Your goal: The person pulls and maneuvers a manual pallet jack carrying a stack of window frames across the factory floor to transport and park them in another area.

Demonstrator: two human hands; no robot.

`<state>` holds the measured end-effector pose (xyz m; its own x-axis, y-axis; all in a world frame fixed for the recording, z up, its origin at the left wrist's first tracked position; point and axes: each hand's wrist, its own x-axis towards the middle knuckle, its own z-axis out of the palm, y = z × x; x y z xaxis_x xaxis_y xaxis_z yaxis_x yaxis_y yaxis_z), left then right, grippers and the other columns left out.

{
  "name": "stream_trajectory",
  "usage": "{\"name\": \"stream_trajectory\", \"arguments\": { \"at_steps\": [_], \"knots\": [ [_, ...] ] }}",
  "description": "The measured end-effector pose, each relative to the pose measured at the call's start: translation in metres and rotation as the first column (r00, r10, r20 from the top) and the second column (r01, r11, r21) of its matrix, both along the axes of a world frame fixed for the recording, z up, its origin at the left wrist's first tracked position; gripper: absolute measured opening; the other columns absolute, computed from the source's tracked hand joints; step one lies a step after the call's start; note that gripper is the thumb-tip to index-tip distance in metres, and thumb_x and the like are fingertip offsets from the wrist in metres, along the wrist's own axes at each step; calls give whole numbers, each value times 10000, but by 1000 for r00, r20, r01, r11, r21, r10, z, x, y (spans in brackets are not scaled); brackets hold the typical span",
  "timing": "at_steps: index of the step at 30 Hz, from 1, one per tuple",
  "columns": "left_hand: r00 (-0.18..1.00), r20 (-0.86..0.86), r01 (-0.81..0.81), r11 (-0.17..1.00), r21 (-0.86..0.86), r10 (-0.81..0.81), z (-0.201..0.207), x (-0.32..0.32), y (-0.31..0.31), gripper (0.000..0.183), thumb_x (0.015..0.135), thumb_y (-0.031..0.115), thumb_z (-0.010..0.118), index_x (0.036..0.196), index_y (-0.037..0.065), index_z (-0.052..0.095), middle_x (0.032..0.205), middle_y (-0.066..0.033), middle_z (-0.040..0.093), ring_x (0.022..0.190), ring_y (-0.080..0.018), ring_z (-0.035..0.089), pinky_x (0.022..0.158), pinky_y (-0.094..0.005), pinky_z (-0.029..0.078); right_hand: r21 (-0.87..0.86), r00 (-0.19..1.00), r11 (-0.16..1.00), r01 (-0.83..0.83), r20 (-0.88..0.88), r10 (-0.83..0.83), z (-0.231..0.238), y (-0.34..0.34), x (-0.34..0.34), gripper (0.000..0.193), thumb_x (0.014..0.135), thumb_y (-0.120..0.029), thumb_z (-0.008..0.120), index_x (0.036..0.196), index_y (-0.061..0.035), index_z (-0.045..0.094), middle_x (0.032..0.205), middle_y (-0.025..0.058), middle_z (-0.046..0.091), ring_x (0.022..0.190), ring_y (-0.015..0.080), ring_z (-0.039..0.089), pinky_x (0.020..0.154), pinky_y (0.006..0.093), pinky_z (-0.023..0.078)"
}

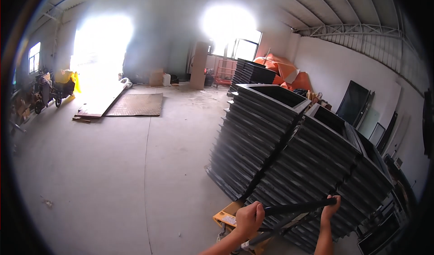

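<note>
Both my hands are closed round the black handle point(298, 207) of a pallet jack. My left hand point(250, 219) grips its left end, and my right hand point(332, 206) grips the right end. Below the left hand shows the yellow body of the pallet jack point(225, 217), with a pale label on it. Just beyond the handle stand tall stacks of black rectangular frames, one stack point(253, 130) to the left and another point(312, 160) beside it on the right. The stacks hide the jack's forks.
Behind stands another stack of black frames point(248, 74), near orange sheeting point(282, 67). Dark panels point(353, 102) lean on the right wall. Flat boards point(134, 105) lie on the concrete floor point(104, 173) near a bright doorway. A parked scooter point(52, 90) with yellow cloth is far left.
</note>
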<state>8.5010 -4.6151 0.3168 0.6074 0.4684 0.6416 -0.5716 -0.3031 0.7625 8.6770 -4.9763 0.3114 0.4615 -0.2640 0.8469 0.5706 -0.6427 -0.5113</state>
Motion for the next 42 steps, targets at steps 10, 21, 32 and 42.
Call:
{"name": "stream_trajectory", "arguments": {
  "at_steps": [10,21,32,42],
  "knots": [
    [991,58,124,992,5,-124,-21,58,96,235,903,183,544,704,66,504,566,-148,511,520,-358,539,463,-430,412,-77,935,932,355,24,-354,-10,68,-24,222,931,-180,583,824,-35,454,726,46,436,682,162,419,667,326,403],
    [868,57,494,870,-8,-493,-51,101,229,243,916,241,517,802,33,568,683,-160,591,649,-353,598,574,-435,475,-144,896,892,429,194,-399,-60,124,-68,178,821,-127,670,854,29,592,827,184,629,738,280,554,724,419,466],
    [708,14,699,703,130,-706,-83,180,336,252,856,327,535,823,91,619,762,-146,655,733,-335,649,669,-442,511,-29,601,600,799,24,-799,-114,237,-169,131,791,-31,663,851,65,596,821,141,631,735,244,562,701,375,471],
    [120,-258,992,125,-6,-959,-100,258,446,372,910,365,470,969,36,634,854,-176,658,833,-330,638,747,-414,494,-148,398,424,894,-179,-900,-153,453,-263,129,804,1,663,873,67,576,823,118,608,743,217,546,694,356,472]
  ]
}}
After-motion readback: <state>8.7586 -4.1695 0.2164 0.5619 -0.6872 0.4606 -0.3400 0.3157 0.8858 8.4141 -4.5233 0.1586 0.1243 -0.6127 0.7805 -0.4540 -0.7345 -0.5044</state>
